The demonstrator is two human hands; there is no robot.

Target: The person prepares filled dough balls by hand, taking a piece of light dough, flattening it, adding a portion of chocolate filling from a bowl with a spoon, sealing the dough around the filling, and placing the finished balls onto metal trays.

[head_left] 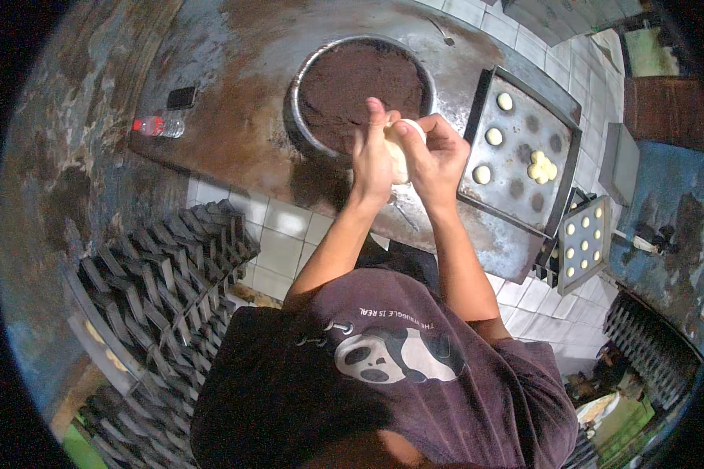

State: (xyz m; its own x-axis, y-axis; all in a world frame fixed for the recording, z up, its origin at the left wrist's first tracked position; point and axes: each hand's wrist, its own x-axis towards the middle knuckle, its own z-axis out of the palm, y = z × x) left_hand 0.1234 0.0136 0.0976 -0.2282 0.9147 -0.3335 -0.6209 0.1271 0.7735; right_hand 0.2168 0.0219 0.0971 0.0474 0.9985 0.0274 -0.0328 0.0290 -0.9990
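Note:
In front of my chest, at the near edge of a round metal basin (295,103), both hands hold a piece of pale dough (400,166). My left hand (373,162) cups it from the left, thumb pointing up and away. From the other side my right hand (436,160) has its fingers bent and its thumb pressed against the dough. Dark brown crumbly filling (356,82) lies in the basin. Just right of my right hand, a dark baking tray (489,205) carries several dough balls (493,137) and a small cluster of dough lumps (541,167).
A water bottle (161,127) and a dark phone-like rectangle (181,98) lie on the worktable (227,148) at left. A thin metal utensil (404,213) lies below my hands. More dough balls fill a second tray (584,244) at right. Stacked dark trays (172,273) stand at lower left.

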